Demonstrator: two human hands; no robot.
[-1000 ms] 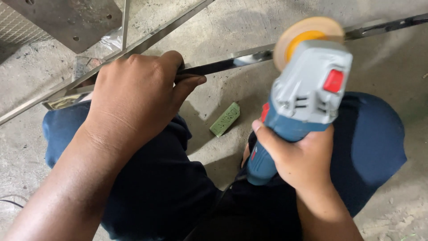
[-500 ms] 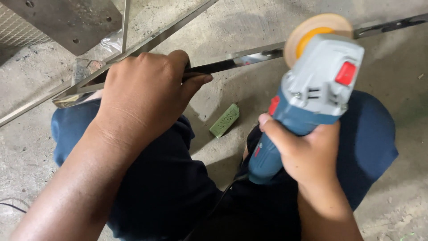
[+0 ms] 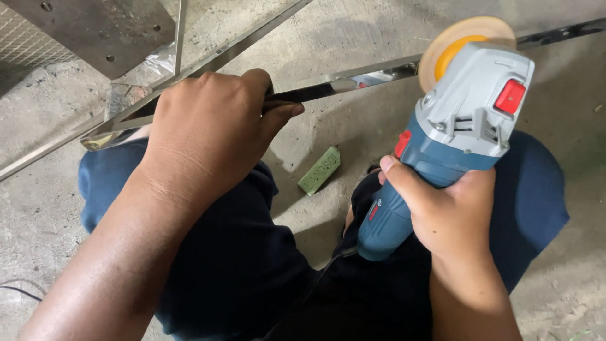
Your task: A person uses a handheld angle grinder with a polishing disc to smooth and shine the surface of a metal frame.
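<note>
The person crouches over a concrete floor (image 3: 353,38), knees in dark blue trousers (image 3: 240,265) either side of the work. The left hand (image 3: 208,132) is closed around a polished flat metal bar (image 3: 353,82), fingers wrapped over its top edge and the thumb pressed along its near face, pinning it down across the knee. The right hand (image 3: 442,208) is clenched around the blue body of an angle grinder (image 3: 454,139), whose grey gear head points away from the person and carries a pale yellow buffing wheel (image 3: 464,41).

As a judgement, the polishing looks partly done: the stretch of bar between the left hand and the wheel already shines mirror-bright, while the portion running on to the right past the wheel looks darker and duller, so that length seems left to work. Whether the wheel is actually touching the bar or just above it cannot be told, since the grinder head hides the contact.

The bar lies just beyond both hands, running left to right; the left hand grips it near its left end, and the wheel meets it well to the right of that grip. A green block of polishing compound (image 3: 320,170) lies on the floor between the knees, below the bar and untouched by either hand. A metal frame (image 3: 214,60) with thin rails lies at upper left
</note>
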